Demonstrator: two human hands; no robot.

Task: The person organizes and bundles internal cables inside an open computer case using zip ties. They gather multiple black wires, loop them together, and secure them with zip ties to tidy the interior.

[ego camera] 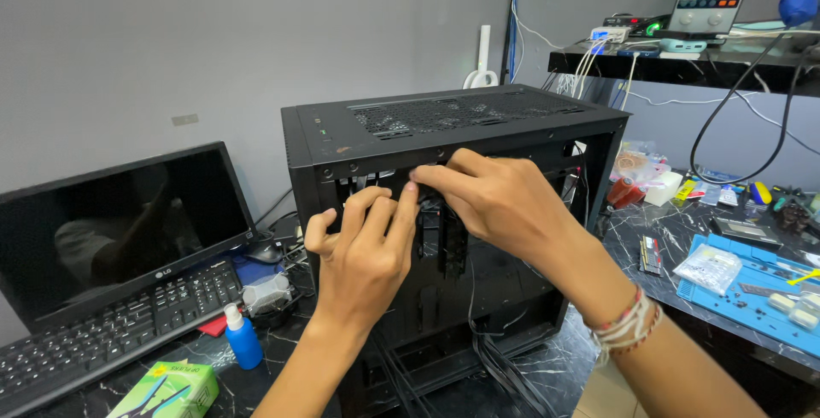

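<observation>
Computer case (478,119), black and tall, is standing upright in the middle of the desk (658,239), its open side facing me. I am working both hands at the upper edge of that opening. My left hand (363,247) is curling its fingers around something dark inside the frame, though I cannot tell just what it is gripping. My right hand (500,200) is pinching at a small spot near the top rail, fingertips closed together. Loose black cables (504,367) are hanging below. To me this looks like fitting or fastening work, calling next for steady, precise fingertip pressure. A blue spray bottle (242,339) is standing near left, beside a keyboard (111,337) and monitor (120,230).
</observation>
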